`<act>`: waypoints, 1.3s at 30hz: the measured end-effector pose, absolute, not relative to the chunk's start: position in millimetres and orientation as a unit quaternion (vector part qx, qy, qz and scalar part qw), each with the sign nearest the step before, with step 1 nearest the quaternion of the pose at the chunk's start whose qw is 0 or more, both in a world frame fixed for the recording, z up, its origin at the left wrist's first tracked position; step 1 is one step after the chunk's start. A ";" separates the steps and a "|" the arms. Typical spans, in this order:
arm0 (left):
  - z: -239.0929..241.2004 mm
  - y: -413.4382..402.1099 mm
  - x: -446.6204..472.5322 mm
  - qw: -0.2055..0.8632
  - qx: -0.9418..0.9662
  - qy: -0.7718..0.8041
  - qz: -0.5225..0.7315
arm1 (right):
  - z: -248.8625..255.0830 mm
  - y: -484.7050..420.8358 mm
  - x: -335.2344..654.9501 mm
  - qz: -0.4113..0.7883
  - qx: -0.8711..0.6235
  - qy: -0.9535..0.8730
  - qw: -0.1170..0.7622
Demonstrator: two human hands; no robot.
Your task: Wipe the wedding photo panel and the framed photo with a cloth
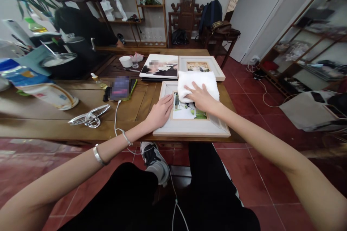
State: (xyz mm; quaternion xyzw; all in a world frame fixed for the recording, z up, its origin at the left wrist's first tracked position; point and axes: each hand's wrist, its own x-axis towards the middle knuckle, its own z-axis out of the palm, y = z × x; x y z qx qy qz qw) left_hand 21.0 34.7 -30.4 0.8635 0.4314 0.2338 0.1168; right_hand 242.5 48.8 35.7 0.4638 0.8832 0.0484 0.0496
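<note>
A pale wooden picture frame [165,129] lies flat at the table's near edge, with a green and white picture inside it. My left hand [162,110] rests flat along the frame's left side, its fingers stretched out. Over the upper right of the same frame, my right hand [202,97] presses on a folded white towel [210,81], fingers spread across it and one finger bent at its near-left edge. The towel hides part of the picture and the frame's top edge, and overlaps a second pale frame [221,74] behind.
Left of the second frame lies a photo panel [162,66]. A phone [132,88] with a white cable [116,119], a clear hair clip [90,115], a blue-white packet [40,86] and a white cup [125,61] occupy the table's left side. A carved chair [187,18] stands behind.
</note>
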 end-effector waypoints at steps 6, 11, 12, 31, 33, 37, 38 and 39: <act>-31.0 35.3 21.8 0.108 0.866 0.428 0.234 | 64.5 -34.1 233.3 -0.059 0.433 0.890 0.128; -31.9 35.5 21.7 0.104 0.866 0.430 0.235 | 82.0 -85.4 234.8 -0.121 0.381 0.908 0.123; -31.8 35.5 21.6 0.104 0.866 0.430 0.235 | 80.5 -88.3 233.8 -0.118 0.382 0.909 0.119; -30.7 33.7 21.8 0.114 0.863 0.420 0.256 | 30.5 28.7 217.8 0.045 0.465 0.882 0.066; -31.5 34.1 21.8 0.114 0.863 0.418 0.259 | 37.7 1.8 218.2 0.011 0.446 0.891 0.089; -34.5 35.5 21.4 0.106 0.863 0.423 0.256 | 66.8 -47.9 228.8 -0.072 0.394 0.909 0.116; -34.9 35.6 21.3 0.106 0.863 0.424 0.254 | 73.4 -55.9 232.6 -0.097 0.377 0.914 0.114; -35.1 35.7 21.3 0.106 0.863 0.426 0.251 | 78.2 -61.7 236.4 -0.121 0.364 0.917 0.111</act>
